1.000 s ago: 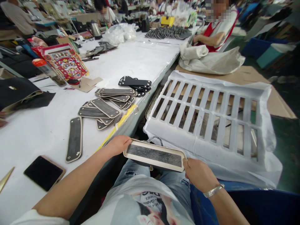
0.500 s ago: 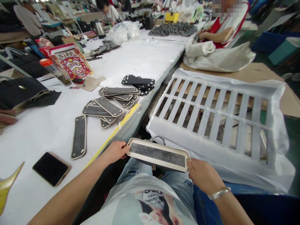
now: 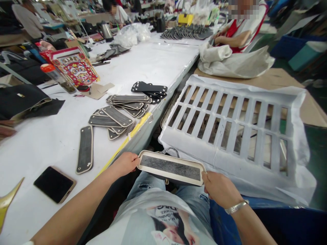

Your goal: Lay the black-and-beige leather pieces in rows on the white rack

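Note:
A bag is held above my lap, showing a long flat face with a grey centre and a cream border. A small metal clasp hangs at its near side, and a grey cord or chain loops out behind it. My left hand pinches the bag's left end. At the opposite end, my right hand grips the corner, its thumb on the rim. To the left on the white table, a pile of dark strips with pale edges and metal eyelets lies near one separate strip.
A white slotted rack stands to my right, over a blue bin. The table holds a phone, black studded pieces and a red packet. A person sits at the far right.
The view has shifted very slightly. Both hands keep the same hold on the bag, and nothing else has visibly moved.

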### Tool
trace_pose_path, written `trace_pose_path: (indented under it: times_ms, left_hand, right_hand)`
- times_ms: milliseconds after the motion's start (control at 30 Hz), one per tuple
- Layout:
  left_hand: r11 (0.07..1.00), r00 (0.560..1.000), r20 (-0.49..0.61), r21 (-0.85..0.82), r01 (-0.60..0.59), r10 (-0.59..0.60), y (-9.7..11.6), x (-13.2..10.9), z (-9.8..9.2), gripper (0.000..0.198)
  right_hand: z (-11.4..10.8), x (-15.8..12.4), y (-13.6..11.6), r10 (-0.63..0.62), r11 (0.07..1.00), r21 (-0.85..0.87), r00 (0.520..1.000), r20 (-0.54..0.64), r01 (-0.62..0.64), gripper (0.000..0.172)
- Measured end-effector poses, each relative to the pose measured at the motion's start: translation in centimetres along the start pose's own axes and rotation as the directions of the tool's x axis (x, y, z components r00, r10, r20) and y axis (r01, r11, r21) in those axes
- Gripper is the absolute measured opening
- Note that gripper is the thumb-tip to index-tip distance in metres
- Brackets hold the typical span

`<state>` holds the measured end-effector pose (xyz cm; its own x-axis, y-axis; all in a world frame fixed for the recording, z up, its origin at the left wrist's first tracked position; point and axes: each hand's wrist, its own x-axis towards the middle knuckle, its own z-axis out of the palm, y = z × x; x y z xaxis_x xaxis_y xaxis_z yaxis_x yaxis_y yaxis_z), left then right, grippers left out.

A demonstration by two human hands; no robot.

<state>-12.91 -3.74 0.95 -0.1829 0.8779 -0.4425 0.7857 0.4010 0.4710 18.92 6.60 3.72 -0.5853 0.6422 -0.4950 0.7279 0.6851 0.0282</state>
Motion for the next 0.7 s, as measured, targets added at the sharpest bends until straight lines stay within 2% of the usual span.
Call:
trace_pose_path:
  times_ms: [133,233,300,367,467,533,700]
  left_hand:
    - [0.992,1.0,-0.02,0.127,0.003,-0.001,1.2,-0.1,-0.5,0.035]
    - [0.994,1.0,0.0,0.107,-0.019,0.019,0.8,0.1,-0.6,0.036]
    - [0.999,0.998,0.062,-0.025,-0.02,0.022,-0.2,0.3,-0.6,0.036]
    - [0.961,0.982,0.185,-0.275,0.035,0.017,-1.5,0.5,-0.5,0.038]
    - [0.772,0.947,0.318,-0.61,0.178,0.032,-3.3,1.0,-0.3,0.05]
    - [0.711,0.953,0.303,-0.676,0.193,0.029,-4.1,1.4,0.0,0.053]
    - [0.679,0.97,0.241,-0.714,0.169,0.013,-4.7,1.8,1.0,0.047]
  right_hand:
    - [-0.2,0.0,-0.1,-0.031,0.997,-0.077,0.999,0.033,0.033,0.029]
    - [-0.4,0.0,-0.1,-0.041,0.992,-0.121,0.998,0.046,0.046,0.027]
    - [-0.4,0.0,0.0,-0.04,0.991,-0.124,0.998,0.049,0.046,0.026]
    - [-0.5,0.1,-0.1,-0.035,0.993,-0.109,0.998,0.055,0.041,0.025]
    - [-0.7,0.2,-0.1,-0.032,0.995,-0.09,0.998,0.057,0.037,0.027]
    - [-0.7,0.3,-0.2,-0.021,0.997,-0.069,0.998,0.059,0.025,0.029]
    - [-0.4,0.3,0.0,0.045,0.995,0.082,0.998,0.034,-0.048,0.035]
